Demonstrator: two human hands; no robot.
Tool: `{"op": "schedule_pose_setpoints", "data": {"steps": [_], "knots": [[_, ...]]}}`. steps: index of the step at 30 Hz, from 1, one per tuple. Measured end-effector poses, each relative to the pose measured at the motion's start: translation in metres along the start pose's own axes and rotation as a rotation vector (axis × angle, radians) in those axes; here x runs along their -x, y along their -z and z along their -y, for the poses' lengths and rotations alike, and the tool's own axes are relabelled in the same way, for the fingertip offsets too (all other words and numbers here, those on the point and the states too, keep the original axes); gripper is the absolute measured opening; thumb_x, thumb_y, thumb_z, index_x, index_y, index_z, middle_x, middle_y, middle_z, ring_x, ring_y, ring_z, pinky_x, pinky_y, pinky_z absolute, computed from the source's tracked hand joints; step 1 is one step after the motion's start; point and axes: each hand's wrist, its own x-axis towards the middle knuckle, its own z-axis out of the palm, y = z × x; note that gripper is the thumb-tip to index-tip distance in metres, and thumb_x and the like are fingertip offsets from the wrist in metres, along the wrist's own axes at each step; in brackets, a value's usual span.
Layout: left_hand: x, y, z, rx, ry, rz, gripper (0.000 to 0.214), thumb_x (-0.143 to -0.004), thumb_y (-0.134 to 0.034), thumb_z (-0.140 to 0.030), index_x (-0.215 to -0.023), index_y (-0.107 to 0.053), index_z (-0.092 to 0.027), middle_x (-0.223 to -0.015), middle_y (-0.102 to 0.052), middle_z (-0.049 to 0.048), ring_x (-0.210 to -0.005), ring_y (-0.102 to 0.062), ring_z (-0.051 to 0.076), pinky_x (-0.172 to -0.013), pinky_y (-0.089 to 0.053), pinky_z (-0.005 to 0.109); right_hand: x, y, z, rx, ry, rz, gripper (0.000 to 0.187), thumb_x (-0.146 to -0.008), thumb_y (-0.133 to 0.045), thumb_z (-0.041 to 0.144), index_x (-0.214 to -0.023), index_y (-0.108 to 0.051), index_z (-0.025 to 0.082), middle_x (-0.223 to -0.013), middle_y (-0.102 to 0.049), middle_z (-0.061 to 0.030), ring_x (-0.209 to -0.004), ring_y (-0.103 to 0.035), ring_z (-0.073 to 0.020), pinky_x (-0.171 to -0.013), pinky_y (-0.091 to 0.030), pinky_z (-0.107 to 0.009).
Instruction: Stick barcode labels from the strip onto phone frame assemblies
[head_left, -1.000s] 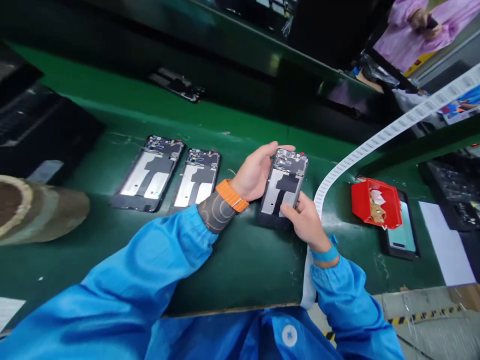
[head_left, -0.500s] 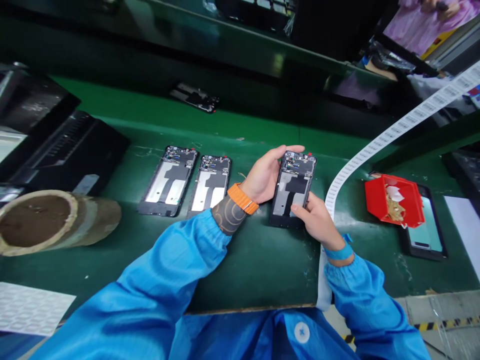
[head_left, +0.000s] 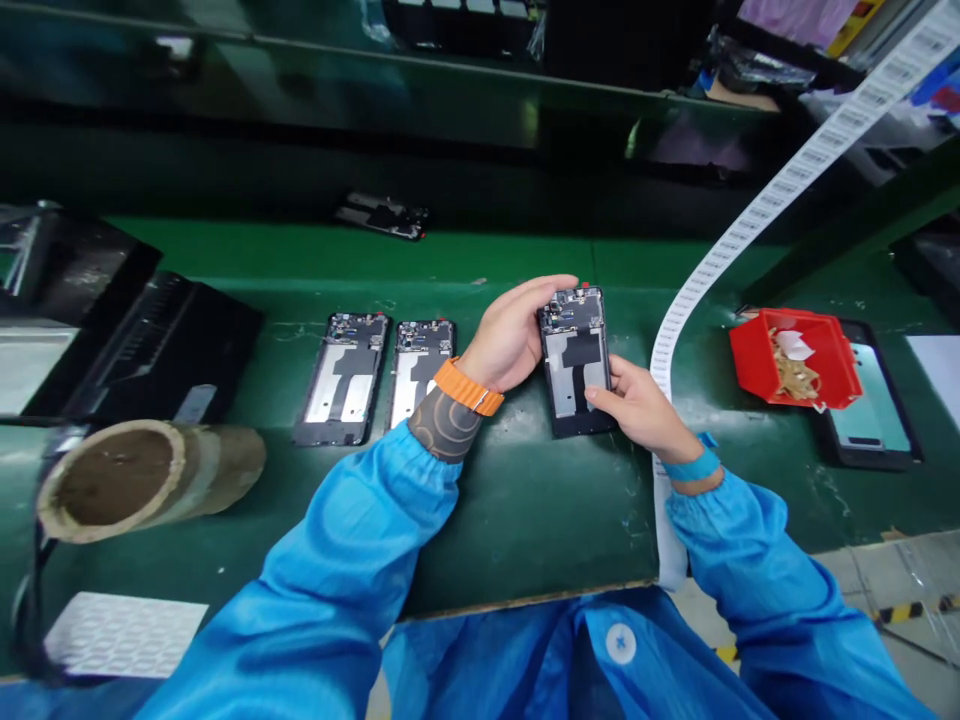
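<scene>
An opened smartphone (head_left: 566, 352), its inner boards and silver plate showing, is held between my two hands over the green bench (head_left: 517, 530). My left hand (head_left: 508, 335) is wrapped round its upper left edge, with fingers over the top. From the lower right, my right hand (head_left: 637, 402) grips the phone, its thumb lying on the inner face and its other fingers partly hidden. Left of my hands lie a second opened phone (head_left: 421, 350), partly covered by my left wrist, and a third phone (head_left: 343, 380).
Another opened phone (head_left: 384, 214) lies at the back. A barcode label strip (head_left: 701, 280) curves down past my right hand. Farther right, a red bin (head_left: 750, 360) overlaps a dark-framed device (head_left: 870, 400). On the left are a cardboard tube (head_left: 217, 470), black equipment (head_left: 187, 350) and a label sheet (head_left: 127, 635).
The view has shifted somewhat. The held phone and both hands sit slightly farther left in it, and the phone is turned a little. Both hands keep their hold.
</scene>
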Motion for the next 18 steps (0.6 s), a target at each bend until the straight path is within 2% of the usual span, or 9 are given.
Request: {"op": "schedule_pose_setpoints", "data": {"steps": [3, 7, 11, 15, 16, 18], "knots": [[0.000, 0.004, -0.003, -0.065, 0.027, -0.001, 0.017, -0.084, -0.061, -0.018, -0.093, -0.074, -0.013, -0.101, -0.072, 0.0064, -0.091, -0.066, 0.017, -0.084, -0.052, 0.029, 0.000, 0.001, -0.001, -0.003, -0.013, 0.011, 0.033, -0.078, -0.073, 0.041, -0.100, -0.060, 0.020, -0.092, -0.074, -0.0030, -0.084, -0.070, -0.0205, -0.076, -0.057, -0.035], [-0.003, 0.018, -0.018, -0.298, 0.146, 0.010, 0.017, -0.080, -0.070, -0.026, -0.092, -0.073, -0.014, -0.079, -0.070, 0.0043, -0.064, -0.063, 0.013, -0.057, -0.051, 0.022, 0.002, 0.009, 0.005, -0.003, -0.012, -0.016, 0.033, -0.076, -0.075, 0.041, -0.096, -0.062, 0.019, -0.088, -0.074, -0.0031, -0.080, -0.071, -0.0197, -0.071, -0.056, -0.032], [0.000, 0.025, -0.029, -0.489, 0.177, 0.127, 0.028, -0.076, -0.074, -0.038, -0.088, -0.068, -0.013, -0.068, -0.064, 0.0020, -0.049, -0.055, 0.009, -0.040, -0.043, 0.017, 0.003, 0.027, 0.011, -0.044, 0.007, -0.246, 0.039, -0.069, -0.081, 0.038, -0.097, -0.065, 0.018, -0.087, -0.074, -0.0032, -0.074, -0.069, -0.0178, -0.064, -0.055, -0.028], [0.006, 0.024, -0.026, -0.589, 0.339, 0.280, 0.037, -0.075, -0.075, -0.044, -0.092, -0.059, -0.015, -0.064, -0.061, -0.0003, -0.046, -0.055, 0.010, -0.037, -0.045, 0.018, 0.000, 0.040, 0.012, -0.229, -0.028, -0.495, 0.047, -0.061, -0.084, 0.038, -0.100, -0.064, 0.020, -0.072, -0.066, 0.0026, -0.061, -0.064, -0.0143, -0.053, -0.050, -0.024], [0.005, 0.024, -0.027, -0.601, 0.352, 0.269, 0.036, -0.075, -0.075, -0.042, -0.093, -0.058, -0.015, -0.064, -0.060, -0.0005, -0.046, -0.055, 0.010, -0.037, -0.045, 0.018, -0.002, 0.041, 0.011, -0.298, -0.012, -0.551, 0.047, -0.063, -0.082, 0.041, -0.101, -0.062, 0.021, -0.069, -0.064, 0.0040, -0.058, -0.062, -0.0133, -0.051, -0.049, -0.023], [-0.006, 0.024, -0.035, -0.612, 0.305, 0.127, 0.027, -0.079, -0.072, -0.032, -0.092, -0.059, -0.013, -0.064, -0.059, -0.0004, -0.044, -0.053, 0.009, -0.037, -0.043, 0.018, -0.006, 0.041, 0.007, -0.399, 0.034, -0.614, 0.045, -0.071, -0.073, 0.050, -0.102, -0.059, 0.022, -0.070, -0.063, 0.0043, -0.054, -0.059, -0.0118, -0.047, -0.045, -0.023]]}}
